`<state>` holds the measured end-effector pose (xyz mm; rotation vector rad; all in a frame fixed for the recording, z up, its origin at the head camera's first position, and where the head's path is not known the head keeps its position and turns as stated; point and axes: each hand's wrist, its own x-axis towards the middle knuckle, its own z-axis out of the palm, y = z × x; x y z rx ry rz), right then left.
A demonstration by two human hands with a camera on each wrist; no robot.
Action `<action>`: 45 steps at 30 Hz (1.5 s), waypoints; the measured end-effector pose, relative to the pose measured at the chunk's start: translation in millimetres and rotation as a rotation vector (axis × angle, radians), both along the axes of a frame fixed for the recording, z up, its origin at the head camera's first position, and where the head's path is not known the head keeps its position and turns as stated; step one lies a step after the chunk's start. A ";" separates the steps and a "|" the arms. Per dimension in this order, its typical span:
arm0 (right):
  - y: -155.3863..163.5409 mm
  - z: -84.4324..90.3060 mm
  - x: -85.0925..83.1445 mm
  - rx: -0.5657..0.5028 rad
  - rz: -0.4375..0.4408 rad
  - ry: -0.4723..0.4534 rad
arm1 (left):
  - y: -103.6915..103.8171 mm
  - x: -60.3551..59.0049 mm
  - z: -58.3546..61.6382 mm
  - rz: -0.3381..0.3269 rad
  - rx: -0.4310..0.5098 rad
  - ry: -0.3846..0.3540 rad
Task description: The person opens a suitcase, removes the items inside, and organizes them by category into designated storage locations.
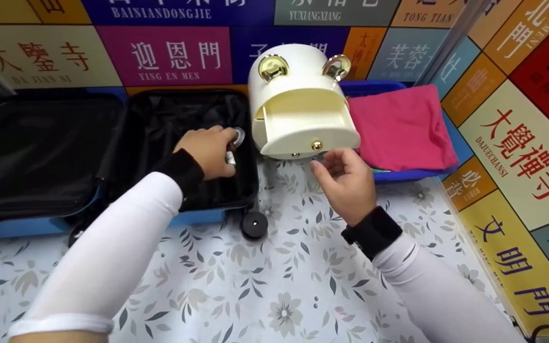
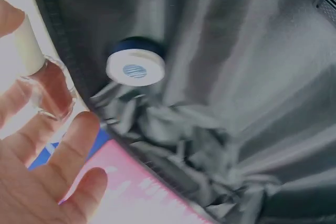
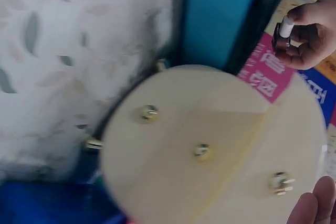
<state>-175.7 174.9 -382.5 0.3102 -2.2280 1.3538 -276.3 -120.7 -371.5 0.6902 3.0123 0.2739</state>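
Over the black-lined half of the open suitcase (image 1: 184, 109), my left hand (image 1: 210, 150) pinches a small nail polish bottle (image 2: 55, 90) with a white cap and reddish-brown contents. A round white-topped container (image 2: 135, 67) lies on the lining close to that hand. To the right stands a cream storage box (image 1: 298, 71) with gold round ears; its upper drawer (image 1: 284, 138) is pulled out. Just below the drawer's gold knob (image 1: 317, 144) is my right hand (image 1: 350, 183), fingers loosely bent and nothing held. The right wrist view shows its fingertips apart from a knob.
A blue bin (image 1: 410, 176) with a pink cloth (image 1: 398, 128) over it stands right of the box. The suitcase's other half (image 1: 41, 152) lies at far left. A black wheel (image 1: 254, 225) sticks out at the front. Printed panels (image 1: 165, 55) enclose the back and right.
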 end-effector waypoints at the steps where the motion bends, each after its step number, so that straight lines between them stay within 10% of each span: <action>1: -3.6 6.3 -1.3 -0.002 0.010 0.021 | -0.1 4.6 7.0 -0.005 0.033 0.011; 6: -24.1 36.0 -14.6 0.018 0.064 0.005 | 5.6 23.3 33.0 -0.026 0.207 0.053; 17: -75.8 54.5 -45.9 0.037 0.318 -0.438 | 38.1 52.3 49.3 -0.097 0.350 0.225; 36: -81.9 63.7 -48.9 0.245 0.232 -0.361 | 36.7 54.8 44.0 -0.079 0.288 0.313; 45: -52.1 81.2 -77.9 0.224 0.108 -0.363 | 22.8 50.1 35.9 -0.066 0.244 0.306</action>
